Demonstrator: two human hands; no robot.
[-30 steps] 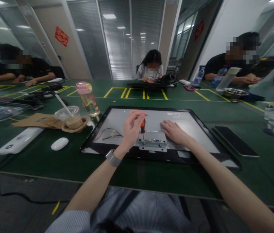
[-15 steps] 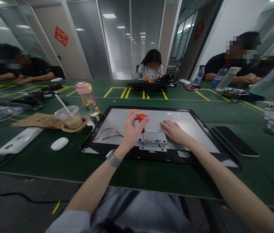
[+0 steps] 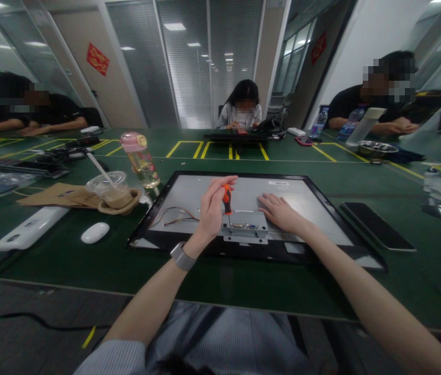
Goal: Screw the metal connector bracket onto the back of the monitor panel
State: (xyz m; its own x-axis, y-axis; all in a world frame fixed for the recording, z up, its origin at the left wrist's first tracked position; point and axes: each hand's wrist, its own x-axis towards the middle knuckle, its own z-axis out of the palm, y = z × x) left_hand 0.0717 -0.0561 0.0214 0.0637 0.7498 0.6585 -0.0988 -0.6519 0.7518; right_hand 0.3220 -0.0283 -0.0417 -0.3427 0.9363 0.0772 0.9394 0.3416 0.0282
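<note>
A monitor (image 3: 306, 198) lies face down on the green table, its grey metal back up and black frame around it. A small metal bracket with connector ports (image 3: 247, 230) sits at its near middle. My left hand (image 3: 211, 210) is closed around an orange-handled screwdriver (image 3: 227, 200), held upright with its tip on the bracket's left side. My right hand (image 3: 278, 210) lies flat and open on the metal back just right of the bracket. Thin wires (image 3: 173, 214) run across the panel to the left.
To the left stand a white mouse (image 3: 95, 233), a white bar-shaped device (image 3: 29, 227), a lidded drink cup with straw (image 3: 111, 189) and a pink-capped bottle (image 3: 140, 159). A black phone (image 3: 377, 226) lies to the right. Three people sit around the table's far sides.
My left hand's fingers have shifted around the screwdriver handle while the tip stays on the bracket. My right hand has stayed flat in place.
</note>
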